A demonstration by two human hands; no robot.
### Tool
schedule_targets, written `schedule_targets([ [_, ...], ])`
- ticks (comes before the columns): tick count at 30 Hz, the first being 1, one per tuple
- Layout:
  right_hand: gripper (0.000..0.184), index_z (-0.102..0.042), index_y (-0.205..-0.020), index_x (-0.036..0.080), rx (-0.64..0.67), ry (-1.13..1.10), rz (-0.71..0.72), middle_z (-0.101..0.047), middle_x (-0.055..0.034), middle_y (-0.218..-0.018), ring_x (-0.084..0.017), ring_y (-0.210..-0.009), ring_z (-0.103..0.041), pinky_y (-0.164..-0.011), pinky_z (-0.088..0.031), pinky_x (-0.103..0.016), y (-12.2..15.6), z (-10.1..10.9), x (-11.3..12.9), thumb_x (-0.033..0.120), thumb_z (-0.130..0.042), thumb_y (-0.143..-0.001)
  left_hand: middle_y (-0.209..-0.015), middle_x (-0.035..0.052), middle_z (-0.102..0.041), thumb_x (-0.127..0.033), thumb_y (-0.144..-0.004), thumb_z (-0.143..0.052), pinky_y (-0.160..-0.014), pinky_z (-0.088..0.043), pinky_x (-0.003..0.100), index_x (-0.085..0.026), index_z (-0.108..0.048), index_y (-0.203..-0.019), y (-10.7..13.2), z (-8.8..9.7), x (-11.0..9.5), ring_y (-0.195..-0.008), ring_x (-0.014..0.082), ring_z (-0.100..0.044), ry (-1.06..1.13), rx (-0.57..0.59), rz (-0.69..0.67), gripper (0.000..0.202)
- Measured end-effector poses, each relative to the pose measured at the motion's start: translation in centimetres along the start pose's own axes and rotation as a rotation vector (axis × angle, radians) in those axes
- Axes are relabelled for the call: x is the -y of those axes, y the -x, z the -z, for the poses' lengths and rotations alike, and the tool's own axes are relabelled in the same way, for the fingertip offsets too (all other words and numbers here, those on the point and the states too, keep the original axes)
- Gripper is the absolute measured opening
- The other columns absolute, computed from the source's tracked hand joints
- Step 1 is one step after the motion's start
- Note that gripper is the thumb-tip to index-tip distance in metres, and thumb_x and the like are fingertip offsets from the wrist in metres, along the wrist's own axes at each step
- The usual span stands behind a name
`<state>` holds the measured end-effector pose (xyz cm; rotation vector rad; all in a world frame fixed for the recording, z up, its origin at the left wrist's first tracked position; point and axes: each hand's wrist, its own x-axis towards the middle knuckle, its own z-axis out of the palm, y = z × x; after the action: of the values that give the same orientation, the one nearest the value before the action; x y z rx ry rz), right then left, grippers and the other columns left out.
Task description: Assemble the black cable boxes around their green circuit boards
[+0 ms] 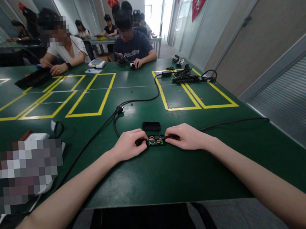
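Green circuit board (153, 142) is lying, long axis left to right, on the table (158, 184), midway between left hand (129, 144) and right hand (185, 136), both pinching black cable ends (140, 142).

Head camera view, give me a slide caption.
Left hand and right hand at opposite ends of a circuit board, black cover beyond.

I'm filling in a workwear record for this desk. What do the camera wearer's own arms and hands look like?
The left hand and right hand are ungloved. The left forearm and right forearm are bare, with no sleeve in view. No watch, bracelet, ring, cable or marking shows on either side.
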<state>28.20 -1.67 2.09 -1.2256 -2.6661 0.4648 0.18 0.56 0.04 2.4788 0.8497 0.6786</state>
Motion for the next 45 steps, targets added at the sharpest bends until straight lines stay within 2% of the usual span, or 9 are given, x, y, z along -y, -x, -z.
schedule_targets([
  [7,0.011,-0.062,-0.097,0.019,-0.05,-0.087,-0.019,-0.064,-0.0007,-0.076,-0.015,-0.064,-0.056,-0.065,-0.037,-0.026,0.1,-0.4,-0.4,0.028,-0.057,-0.097,-0.082,0.0,-0.068,-0.016,-0.087,-0.059,-0.064,-0.046,0.023,-0.019,-0.07,-0.095,0.1,-0.1,0.2,-0.069,0.0134,-0.062,-0.004,-0.033,-0.035,0.014],
  [13,0.009,-0.059,-0.092,0.019,-0.084,-0.11,0.02,-0.062,-0.0003,-0.078,-0.013,-0.062,-0.052,-0.064,-0.037,-0.025,0.2,-0.4,-0.5,0.027,-0.056,-0.096,-0.084,0.0003,-0.07,-0.016,-0.088,-0.061,-0.068,-0.05,0.025,-0.02,-0.067,-0.093,0.2,0.0,0.1,-0.074,0.0146,-0.065,-0.007,-0.043,-0.007,0.009],
  [18,0.015,-0.061,-0.095,0.019,-0.079,-0.127,0.022,-0.065,-0.0001,-0.08,-0.013,-0.062,-0.053,-0.064,-0.039,-0.025,0.4,-0.3,-0.6,0.031,-0.07,-0.089,-0.085,0.0009,-0.071,-0.017,-0.088,-0.061,-0.068,-0.051,0.025,-0.019,-0.069,-0.094,0.2,0.1,0.1,-0.074,0.0149,-0.065,-0.006,-0.041,-0.013,0.01],
  [21,0.019,-0.063,-0.095,0.019,-0.086,-0.117,0.025,-0.066,-0.0009,-0.083,-0.014,-0.064,-0.056,-0.064,-0.04,-0.025,0.4,-0.5,-0.8,0.034,-0.073,-0.09,-0.084,0.0008,-0.07,-0.018,-0.088,-0.061,-0.07,-0.052,0.026,-0.019,-0.069,-0.095,0.3,0.0,0.2,-0.074,0.015,-0.065,-0.005,-0.051,-0.016,0.011],
  [33,0.031,-0.068,-0.089,0.017,-0.118,-0.06,0.124,-0.067,-0.0042,-0.084,-0.015,-0.069,-0.062,-0.063,-0.042,-0.025,0.4,-0.8,-1.3,0.046,-0.068,-0.1,-0.086,0.0016,-0.071,-0.018,-0.09,-0.063,-0.072,-0.054,0.025,-0.019,-0.071,-0.096,0.5,0.1,0.6,-0.076,0.0149,-0.066,0.038,-0.057,-0.025,0.01],
  [45,0.035,-0.07,-0.096,0.018,-0.126,0.059,0.145,-0.07,-0.0053,-0.086,-0.017,-0.072,-0.065,-0.063,-0.042,-0.026,0.5,-1.0,-1.4,0.051,-0.06,-0.103,-0.09,0.0039,-0.071,-0.017,-0.091,-0.062,-0.072,-0.052,0.025,-0.018,-0.07,-0.087,0.2,0.5,0.6,-0.08,0.0162,-0.067,0.049,0.014,-0.009,0.009],
])
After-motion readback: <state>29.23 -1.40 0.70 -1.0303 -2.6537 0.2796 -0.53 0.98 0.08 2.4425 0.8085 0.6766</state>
